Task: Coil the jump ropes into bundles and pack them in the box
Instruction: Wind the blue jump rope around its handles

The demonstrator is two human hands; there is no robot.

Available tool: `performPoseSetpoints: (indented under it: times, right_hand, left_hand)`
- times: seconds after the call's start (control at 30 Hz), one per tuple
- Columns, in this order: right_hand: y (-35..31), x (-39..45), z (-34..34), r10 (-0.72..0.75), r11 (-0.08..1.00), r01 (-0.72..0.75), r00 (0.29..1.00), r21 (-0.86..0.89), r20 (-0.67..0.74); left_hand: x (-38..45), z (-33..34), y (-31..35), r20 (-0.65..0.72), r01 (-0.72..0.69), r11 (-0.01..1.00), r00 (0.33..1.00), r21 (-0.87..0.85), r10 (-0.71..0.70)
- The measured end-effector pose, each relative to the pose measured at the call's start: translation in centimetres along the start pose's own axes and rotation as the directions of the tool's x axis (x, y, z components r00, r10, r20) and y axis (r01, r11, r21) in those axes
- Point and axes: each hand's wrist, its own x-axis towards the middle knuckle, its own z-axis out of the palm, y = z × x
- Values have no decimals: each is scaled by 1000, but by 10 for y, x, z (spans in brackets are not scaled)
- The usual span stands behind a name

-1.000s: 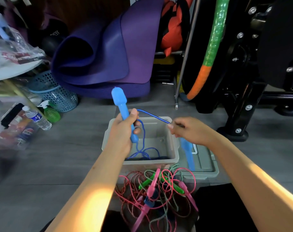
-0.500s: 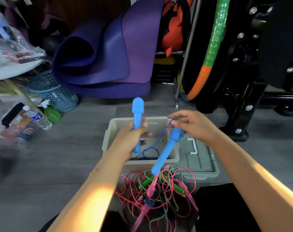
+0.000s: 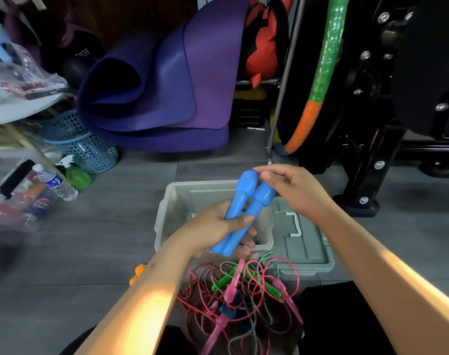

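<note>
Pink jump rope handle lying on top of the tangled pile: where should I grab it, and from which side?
Grip the pink plastic handle around its mid shaft, coming from above. It lies atop the tangled pink and green cords, exposed, so fingers could probably close across it without snagging loops.

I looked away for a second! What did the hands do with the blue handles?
The right hand swung its blue handle up beside the other one, and the left hand now grips both together. The box, its lid and the tangled ropes stayed put.
</note>
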Motion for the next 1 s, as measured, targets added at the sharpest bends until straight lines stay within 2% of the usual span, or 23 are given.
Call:
performPoseSetpoints:
  times: [0.1, 0.2, 0.23, 0.3, 0.37, 0.5, 0.6, 0.7, 0.77, 0.83, 0.9, 1.0]
  right_hand:
    - [3, -1, 0, -16, 998, 13, 999, -63, -44]
    - [3, -1, -1, -105, 970, 81, 990, -230, -95]
    - [2, -2, -1, -125, 968, 103, 989, -231, -83]
    - [-1, -3, 1, -116, 985, 114, 993, -133, -10]
    - [-2, -4, 3, -58, 998, 59, 997, -15, 53]
    - [0, -2, 3, 21, 996, -24, 999, 84, 40]
    - [1, -1, 5, 67, 958, -97, 991, 268, 118]
    - [1, 0, 6, 106, 954, -119, 992, 274, 63]
    - [0, -1, 8, 124, 973, -121, 992, 194, -4]
    - [-4, -3, 10, 123, 992, -126, 988, -24, -89]
    - [-4, -5, 11, 62, 963, -100, 986, -249, -157]
    - [-6, -10, 15, -67, 920, -28, 972, -391, -225]
  left_hand:
    - [-2, -1, 2, 24, -18, 1000, 1000, 22, 18]
    - [-4, -6, 5, 53, -36, 999, 998, 34, 35]
    - [-4, -8, 6, 72, -31, 999, 997, 25, 29]
    - [-6, -10, 8, 105, -23, 1000, 994, 12, 21]
    - [-7, -11, 8, 107, -19, 1000, 994, 2, 19]
    - [-8, -15, 10, 68, -31, 999, 997, -29, 33]
    - [-7, -16, 12, 21, -50, 997, 998, -59, 51]
    - [-4, -15, 12, -75, -80, 990, 995, -117, 72]
    - [-2, -11, 12, -131, -88, 989, 989, -119, 73]
    - [-1, -7, 12, -173, -91, 988, 982, -126, 69]
    - [0, -5, 12, -213, -102, 984, 975, -145, 69]
    - [1, -5, 13, -238, -118, 978, 968, -170, 76]
